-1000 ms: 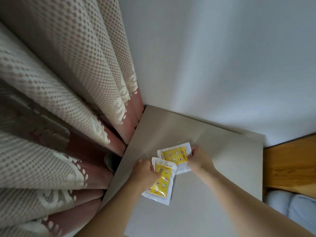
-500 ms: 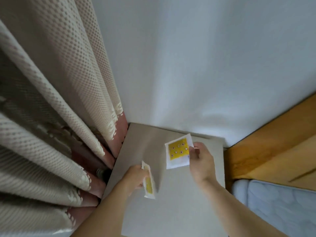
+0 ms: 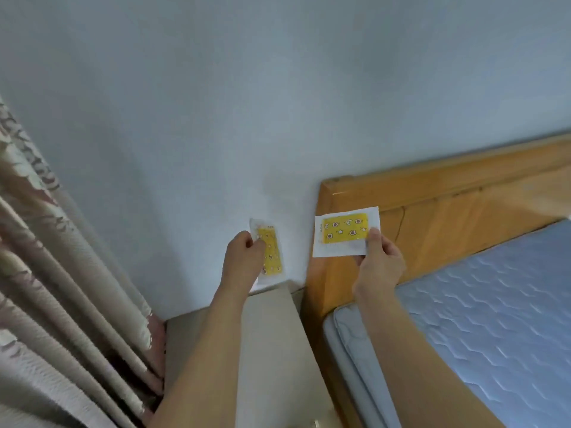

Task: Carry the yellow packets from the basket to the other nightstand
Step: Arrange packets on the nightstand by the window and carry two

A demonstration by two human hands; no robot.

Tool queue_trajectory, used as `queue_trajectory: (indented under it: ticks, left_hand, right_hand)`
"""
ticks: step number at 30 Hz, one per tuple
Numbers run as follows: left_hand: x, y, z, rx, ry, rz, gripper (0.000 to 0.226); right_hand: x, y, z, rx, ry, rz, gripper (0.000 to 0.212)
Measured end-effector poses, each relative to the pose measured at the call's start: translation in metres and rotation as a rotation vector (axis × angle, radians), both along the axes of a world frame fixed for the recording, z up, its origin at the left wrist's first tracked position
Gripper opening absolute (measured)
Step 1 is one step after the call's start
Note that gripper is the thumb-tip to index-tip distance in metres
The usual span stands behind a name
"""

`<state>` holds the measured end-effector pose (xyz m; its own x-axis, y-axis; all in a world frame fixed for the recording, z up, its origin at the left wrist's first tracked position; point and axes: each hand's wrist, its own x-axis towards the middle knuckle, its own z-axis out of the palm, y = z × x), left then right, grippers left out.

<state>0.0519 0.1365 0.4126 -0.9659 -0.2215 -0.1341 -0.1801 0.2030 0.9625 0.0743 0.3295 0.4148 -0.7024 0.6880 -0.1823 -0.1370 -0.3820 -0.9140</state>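
Observation:
My left hand (image 3: 243,257) grips one yellow packet (image 3: 270,251) by its left edge; the packet stands upright in the air above the far edge of the grey nightstand (image 3: 268,341). My right hand (image 3: 381,261) pinches a second yellow packet (image 3: 345,231) at its lower right corner, held flat towards me in front of the wooden headboard (image 3: 448,217). Both packets have white borders and small printed figures. No basket is in view.
A patterned curtain (image 3: 61,288) hangs at the left, close to the nightstand. The bed with a blue quilted mattress (image 3: 494,319) fills the lower right, beside the nightstand. A pale wall (image 3: 247,103) stands behind everything.
Both hands have lifted the packets off the nightstand top and raised them. The view has swung up and to the right, bringing the headboard and mattress into sight.

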Motion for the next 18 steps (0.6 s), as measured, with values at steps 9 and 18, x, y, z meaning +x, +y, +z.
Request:
queue_trajectory:
  ticks: [9, 18]
  left_hand:
    - [0.033, 0.134, 0.072, 0.108, 0.129, -0.362, 0.013]
    - [0.214, 0.314, 0.109, 0.175, 0.177, -0.958, 0.019]
  right_hand:
    - [0.107, 0.097, 0.075, -0.046, 0.084, -0.352, 0.01]
    - [0.367, 0.221, 0.097, 0.303, -0.083, -1.014, 0.018]
